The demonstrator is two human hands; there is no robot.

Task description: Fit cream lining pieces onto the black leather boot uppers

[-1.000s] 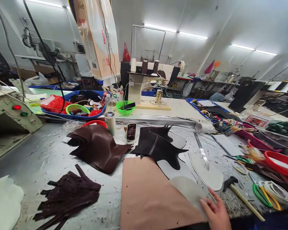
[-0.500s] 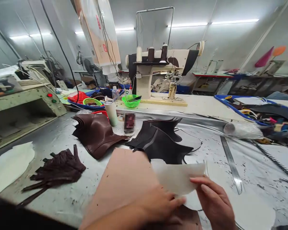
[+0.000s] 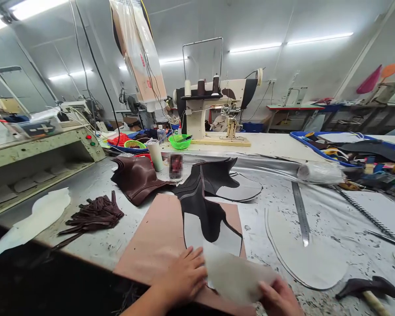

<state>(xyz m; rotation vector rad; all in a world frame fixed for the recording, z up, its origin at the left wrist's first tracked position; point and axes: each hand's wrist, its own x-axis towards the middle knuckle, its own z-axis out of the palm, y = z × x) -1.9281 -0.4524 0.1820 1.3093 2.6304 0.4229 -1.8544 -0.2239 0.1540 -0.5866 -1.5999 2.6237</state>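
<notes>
My left hand [image 3: 181,278] lies flat, fingers spread, on the pale liner piece [image 3: 233,276] to pin it to the brown paper [image 3: 151,237] so it cannot slide. My right hand [image 3: 278,298] pinches the liner's near edge, steadying it. The liner sits at the table's [image 3: 316,206] front edge, just below the black leather piece [image 3: 200,206]. A steel ruler [image 3: 299,213] and hammer [image 3: 365,287] lie to the right.

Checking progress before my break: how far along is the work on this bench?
Done: one dark cut piece lies on the brown board. In hand: left hand and right hand press a pale liner sheet there. Left: stacked brown pieces and strips lie untouched.
</notes>
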